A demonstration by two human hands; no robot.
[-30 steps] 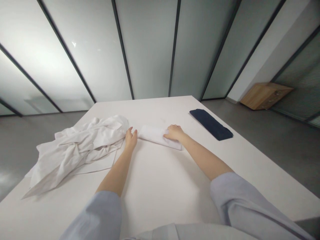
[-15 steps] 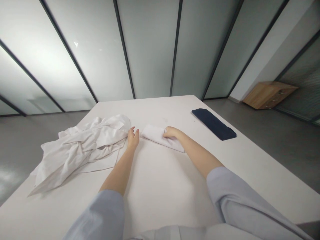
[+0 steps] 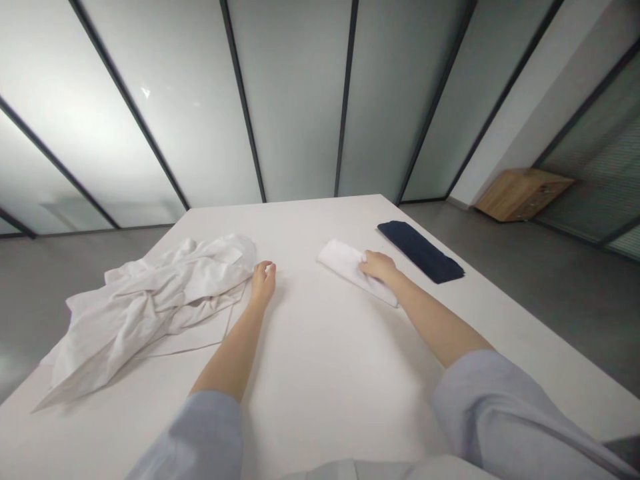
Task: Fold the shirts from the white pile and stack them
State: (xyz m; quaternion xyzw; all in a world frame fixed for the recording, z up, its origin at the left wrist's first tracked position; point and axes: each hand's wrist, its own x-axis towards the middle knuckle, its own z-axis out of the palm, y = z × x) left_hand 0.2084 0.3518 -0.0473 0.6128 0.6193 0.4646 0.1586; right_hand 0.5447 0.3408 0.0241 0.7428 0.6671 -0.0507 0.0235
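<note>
A folded white cloth [image 3: 345, 261] lies on the white table [image 3: 325, 373], a little left of a folded dark blue cloth [image 3: 419, 250]. My right hand [image 3: 377, 265] rests on top of the white cloth near its middle, fingers curled down onto it. My left hand [image 3: 262, 283] lies on the bare table with fingers together and slightly bent, holding nothing. Its fingertips are right beside the edge of a crumpled pile of white garments [image 3: 145, 300] on the left.
Frosted glass panels with dark frames stand behind the table. A wooden cabinet [image 3: 523, 193] sits on the grey floor at the right. The table's right edge runs just past the dark blue cloth.
My right hand has slid the folded white cloth to the right, closer to the dark blue cloth. My left hand has stayed by the white pile.
</note>
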